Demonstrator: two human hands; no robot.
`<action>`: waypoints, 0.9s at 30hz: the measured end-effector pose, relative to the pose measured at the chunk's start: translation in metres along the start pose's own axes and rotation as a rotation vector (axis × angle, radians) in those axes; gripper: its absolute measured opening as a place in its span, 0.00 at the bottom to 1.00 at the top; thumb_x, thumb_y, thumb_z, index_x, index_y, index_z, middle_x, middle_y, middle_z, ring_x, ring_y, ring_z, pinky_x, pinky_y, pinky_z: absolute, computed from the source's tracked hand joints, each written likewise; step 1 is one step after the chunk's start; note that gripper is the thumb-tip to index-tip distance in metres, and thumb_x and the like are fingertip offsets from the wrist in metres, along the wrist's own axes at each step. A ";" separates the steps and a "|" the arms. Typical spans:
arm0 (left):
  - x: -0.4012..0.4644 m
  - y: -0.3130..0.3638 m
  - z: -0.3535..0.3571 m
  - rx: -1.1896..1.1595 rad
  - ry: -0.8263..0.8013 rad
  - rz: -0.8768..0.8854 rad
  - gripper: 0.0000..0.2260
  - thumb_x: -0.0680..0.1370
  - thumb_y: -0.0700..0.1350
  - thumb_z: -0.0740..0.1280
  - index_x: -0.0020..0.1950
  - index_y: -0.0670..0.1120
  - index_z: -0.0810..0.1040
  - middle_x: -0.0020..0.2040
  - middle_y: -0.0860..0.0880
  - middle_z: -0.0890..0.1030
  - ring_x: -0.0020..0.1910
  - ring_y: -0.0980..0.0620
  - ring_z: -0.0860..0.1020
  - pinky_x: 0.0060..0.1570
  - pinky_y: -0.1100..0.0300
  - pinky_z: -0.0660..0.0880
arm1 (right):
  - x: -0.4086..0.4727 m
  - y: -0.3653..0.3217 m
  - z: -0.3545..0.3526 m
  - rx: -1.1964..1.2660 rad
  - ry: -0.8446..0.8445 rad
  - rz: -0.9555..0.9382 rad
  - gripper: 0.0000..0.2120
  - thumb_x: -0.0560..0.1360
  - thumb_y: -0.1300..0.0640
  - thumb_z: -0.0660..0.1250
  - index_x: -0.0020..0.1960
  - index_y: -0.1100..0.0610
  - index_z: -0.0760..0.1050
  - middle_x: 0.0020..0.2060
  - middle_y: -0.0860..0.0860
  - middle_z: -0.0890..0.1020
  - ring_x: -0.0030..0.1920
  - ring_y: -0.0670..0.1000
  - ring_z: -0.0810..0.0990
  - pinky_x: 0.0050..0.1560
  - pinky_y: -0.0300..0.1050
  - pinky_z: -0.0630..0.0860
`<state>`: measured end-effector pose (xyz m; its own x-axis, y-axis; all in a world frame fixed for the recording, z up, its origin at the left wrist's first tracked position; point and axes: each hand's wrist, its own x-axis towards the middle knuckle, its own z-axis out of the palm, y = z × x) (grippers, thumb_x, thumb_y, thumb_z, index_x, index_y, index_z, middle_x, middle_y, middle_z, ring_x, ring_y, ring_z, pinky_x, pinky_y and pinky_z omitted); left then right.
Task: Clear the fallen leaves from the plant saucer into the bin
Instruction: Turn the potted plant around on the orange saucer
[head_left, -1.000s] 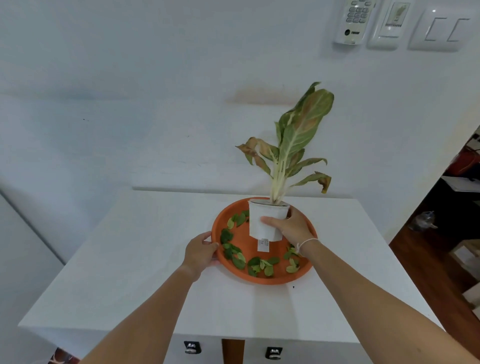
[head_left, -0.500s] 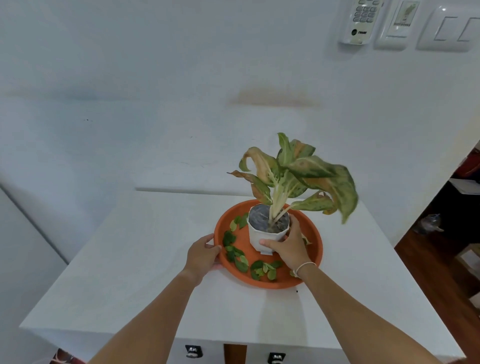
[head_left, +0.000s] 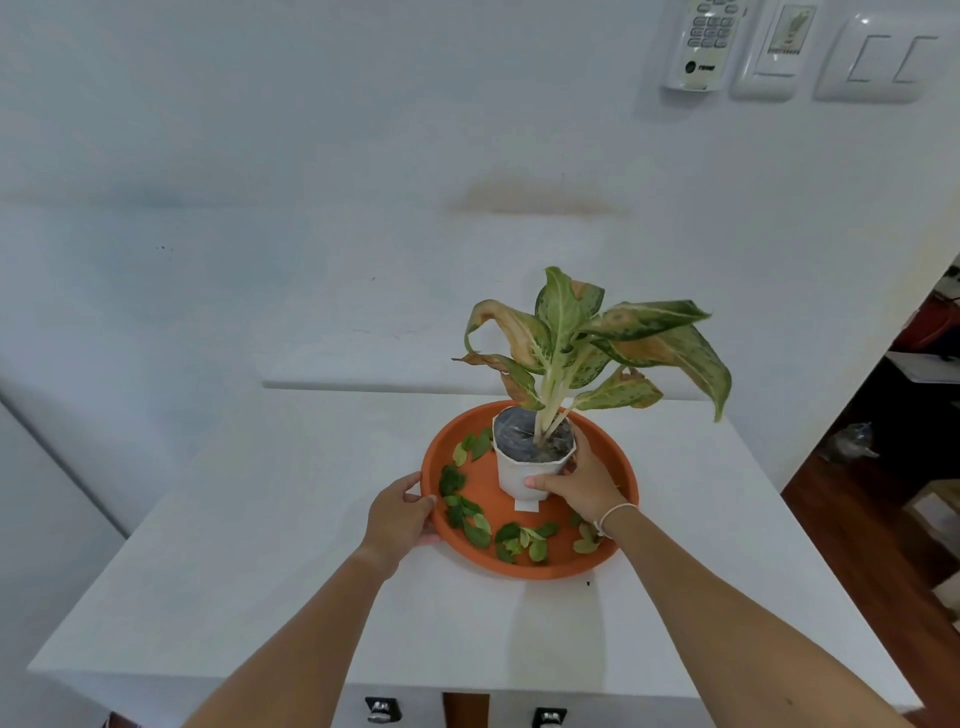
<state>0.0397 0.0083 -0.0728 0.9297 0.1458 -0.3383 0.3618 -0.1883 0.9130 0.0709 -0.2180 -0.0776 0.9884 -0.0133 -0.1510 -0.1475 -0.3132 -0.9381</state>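
Note:
A round orange saucer (head_left: 485, 491) lies on the white table (head_left: 260, 571). Several small green fallen leaves (head_left: 470, 512) are scattered along its left and front inner floor. A white pot (head_left: 514, 473) with a leafy plant (head_left: 576, 343) sits in the saucer, tilted toward me so the dark soil shows. My right hand (head_left: 576, 483) is wrapped around the pot's front right side. My left hand (head_left: 400, 514) grips the saucer's left rim. No bin is in view.
The table stands against a white wall with a ledge (head_left: 363, 384) behind it. A remote (head_left: 701, 41) and switch plates (head_left: 878, 57) hang on the wall at top right. At the right, a wooden floor (head_left: 852, 519) and a dark doorway with clutter.
The pot has tipped from upright toward me, bringing the plant's leaves lower and its soil into sight. My right hand stays on the pot and my left on the saucer rim.

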 end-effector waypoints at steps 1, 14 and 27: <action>0.000 0.000 0.000 -0.001 0.001 0.000 0.20 0.79 0.38 0.62 0.71 0.44 0.69 0.41 0.46 0.79 0.39 0.49 0.80 0.44 0.52 0.81 | 0.000 0.000 -0.001 -0.015 -0.003 0.010 0.50 0.63 0.57 0.78 0.77 0.49 0.53 0.71 0.50 0.69 0.70 0.53 0.68 0.70 0.52 0.68; -0.001 0.000 0.002 0.034 0.020 -0.008 0.20 0.78 0.39 0.62 0.71 0.44 0.68 0.41 0.46 0.79 0.38 0.50 0.80 0.35 0.59 0.80 | -0.001 0.000 -0.003 -0.086 -0.052 0.045 0.53 0.58 0.50 0.78 0.76 0.46 0.54 0.70 0.47 0.70 0.69 0.53 0.70 0.70 0.55 0.68; -0.002 0.006 0.003 0.508 0.079 0.158 0.19 0.77 0.43 0.62 0.69 0.45 0.71 0.63 0.41 0.74 0.60 0.43 0.76 0.59 0.52 0.76 | -0.014 -0.008 -0.011 -0.165 -0.076 0.030 0.49 0.61 0.50 0.76 0.76 0.48 0.55 0.72 0.47 0.69 0.72 0.53 0.67 0.71 0.55 0.67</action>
<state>0.0402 0.0037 -0.0674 0.9746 0.1468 -0.1693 0.2240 -0.6575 0.7194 0.0583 -0.2260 -0.0648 0.9772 0.0448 -0.2074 -0.1633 -0.4652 -0.8700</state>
